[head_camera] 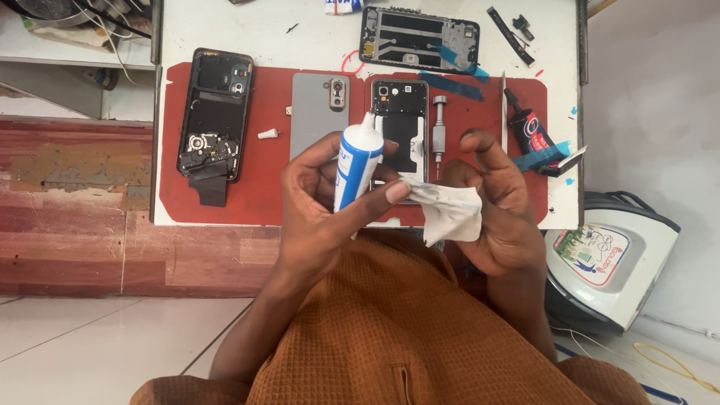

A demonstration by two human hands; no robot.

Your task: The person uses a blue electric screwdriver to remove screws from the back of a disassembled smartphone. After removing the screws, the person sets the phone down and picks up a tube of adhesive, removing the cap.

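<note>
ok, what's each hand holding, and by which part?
Left hand: white and blue tube, gripped around its lower body, nozzle up. Right hand: crumpled white cloth, pinched at its upper edge, near the left thumb.

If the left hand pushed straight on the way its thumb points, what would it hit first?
Most likely the white cloth held in the right hand: the left hand, gripping the blue-and-white tube, points its thumb right at it, nearly touching, though depth is unclear.
</note>
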